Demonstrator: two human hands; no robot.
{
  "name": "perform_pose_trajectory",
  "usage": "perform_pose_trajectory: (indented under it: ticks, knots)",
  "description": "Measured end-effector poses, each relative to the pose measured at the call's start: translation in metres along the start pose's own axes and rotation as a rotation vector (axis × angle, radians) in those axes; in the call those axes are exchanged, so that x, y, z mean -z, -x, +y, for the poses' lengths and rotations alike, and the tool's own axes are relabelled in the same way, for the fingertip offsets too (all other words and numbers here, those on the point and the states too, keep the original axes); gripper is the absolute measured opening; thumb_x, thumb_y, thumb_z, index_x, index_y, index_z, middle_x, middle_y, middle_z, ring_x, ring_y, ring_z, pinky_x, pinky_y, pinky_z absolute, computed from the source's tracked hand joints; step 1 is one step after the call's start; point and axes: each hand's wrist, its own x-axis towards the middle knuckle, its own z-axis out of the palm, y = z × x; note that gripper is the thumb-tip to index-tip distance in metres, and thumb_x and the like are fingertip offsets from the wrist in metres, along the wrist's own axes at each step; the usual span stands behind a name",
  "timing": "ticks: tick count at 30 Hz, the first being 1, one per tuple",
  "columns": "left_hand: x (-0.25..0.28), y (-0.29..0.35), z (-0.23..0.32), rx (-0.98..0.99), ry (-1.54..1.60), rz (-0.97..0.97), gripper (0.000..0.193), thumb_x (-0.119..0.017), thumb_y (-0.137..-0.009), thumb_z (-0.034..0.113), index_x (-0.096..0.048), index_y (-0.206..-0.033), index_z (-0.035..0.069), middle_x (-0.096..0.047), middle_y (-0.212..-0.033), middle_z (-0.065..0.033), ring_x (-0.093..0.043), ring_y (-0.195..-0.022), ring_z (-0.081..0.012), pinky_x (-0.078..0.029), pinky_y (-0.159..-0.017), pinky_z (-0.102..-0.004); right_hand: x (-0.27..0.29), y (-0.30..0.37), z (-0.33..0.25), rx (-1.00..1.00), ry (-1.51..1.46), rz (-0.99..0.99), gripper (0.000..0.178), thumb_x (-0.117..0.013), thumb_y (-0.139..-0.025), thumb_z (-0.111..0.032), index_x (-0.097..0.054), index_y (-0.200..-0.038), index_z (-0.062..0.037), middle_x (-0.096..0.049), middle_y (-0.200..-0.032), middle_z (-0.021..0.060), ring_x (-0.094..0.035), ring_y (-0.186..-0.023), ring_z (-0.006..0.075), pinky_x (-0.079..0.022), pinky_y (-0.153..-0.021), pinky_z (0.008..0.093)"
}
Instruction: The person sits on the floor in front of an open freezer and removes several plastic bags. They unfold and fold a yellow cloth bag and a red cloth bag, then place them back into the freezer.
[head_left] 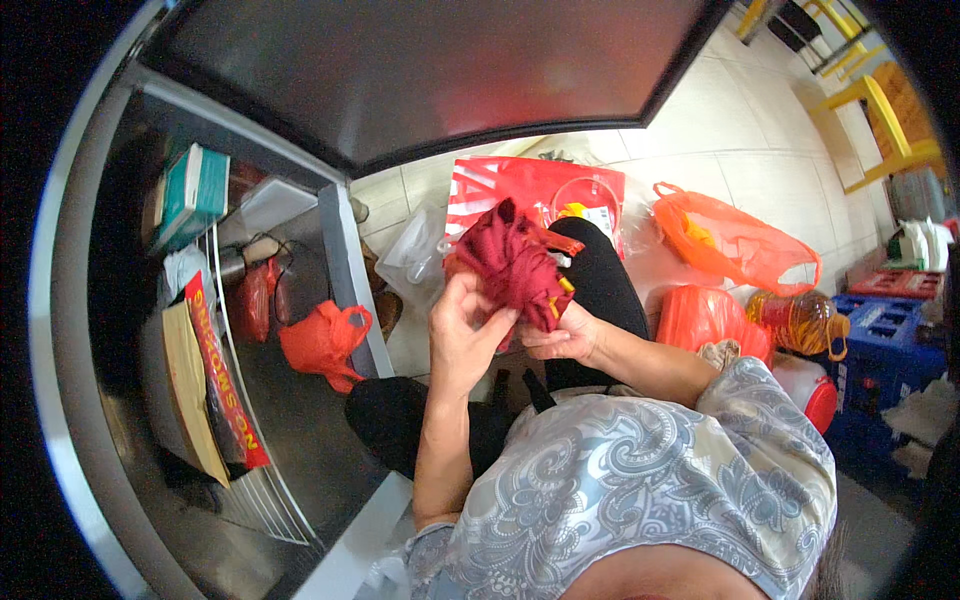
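A crumpled bundle of dark red cloth (510, 265) with a bit of yellow at its lower right is held up in front of me. My left hand (462, 325) pinches its lower left side between thumb and fingers. From below on the right, my right hand (568, 333) is closed on the bundle, its fingers partly hidden behind the cloth. Behind the bundle lies a red and white paper bag (475, 190) with yellow and white things at its opening. A whitish clear plastic bag (412, 250) rests just left of it.
An open cabinet (340, 260) on my left holds a wire rack, boxes, a red sign and a red plastic bag (325, 340). Its dark door (430, 70) spans the top. At right are orange plastic bags (735, 235), an oil bottle (795, 318), a blue crate (880, 340) and yellow-framed furniture (880, 120).
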Motion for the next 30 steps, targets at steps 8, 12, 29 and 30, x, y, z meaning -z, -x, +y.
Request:
perform_pose_trajectory:
  ticks: [8,12,29,30]
  knots:
    - [0.001,0.02,-0.018,-0.223,-0.417,0.3,0.017,-0.067,-0.079,0.004,-0.061,-0.094,-0.002,-0.065,-0.086,-0.0119,-0.063,-0.072,-0.0252,-0.05,-0.069,-0.0372,-0.013,-0.005,0.023,0.04,0.04,0.181,0.053,-0.041,-0.095,-0.066,-0.06,-0.098,-0.0166,-0.048,-0.057,-0.0029,-0.032,-0.037,0.0078,-0.037,-0.047,0.0295]
    - [0.002,0.013,-0.02,-0.634,-0.852,0.621,0.033,-0.072,-0.078,0.026,-0.052,-0.08,-0.001,-0.051,-0.078,-0.0145,-0.053,-0.072,-0.0374,-0.043,-0.067,-0.0438,-0.027,-0.016,0.038,0.151,0.145,0.206,0.056,-0.045,-0.094,-0.066,-0.06,-0.099,-0.0117,-0.051,-0.059,-0.0011,-0.033,-0.036,0.0078,-0.048,-0.049,0.0311]
    - [0.014,0.015,-0.058,-0.036,0.241,0.089,0.049,-0.065,-0.091,0.016,-0.047,-0.135,0.001,-0.054,-0.131,-0.0095,-0.056,-0.114,-0.0217,-0.045,-0.099,-0.0342,-0.027,-0.017,0.035,0.423,0.378,0.333,0.04,-0.057,-0.096,-0.048,-0.061,-0.101,-0.0096,-0.065,-0.075,0.0025,-0.05,-0.045,0.0081,-0.051,-0.043,0.0267]
    - [0.009,0.019,-0.058,-0.051,0.22,0.108,0.048,-0.066,-0.09,0.014,-0.049,-0.132,0.0,-0.054,-0.129,-0.0093,-0.056,-0.114,-0.0212,-0.044,-0.099,-0.0342,-0.023,-0.012,0.032,0.418,0.369,0.339,0.04,-0.056,-0.096,-0.049,-0.061,-0.101,-0.0096,-0.065,-0.076,0.0024,-0.05,-0.046,0.008,-0.051,-0.043,0.027]
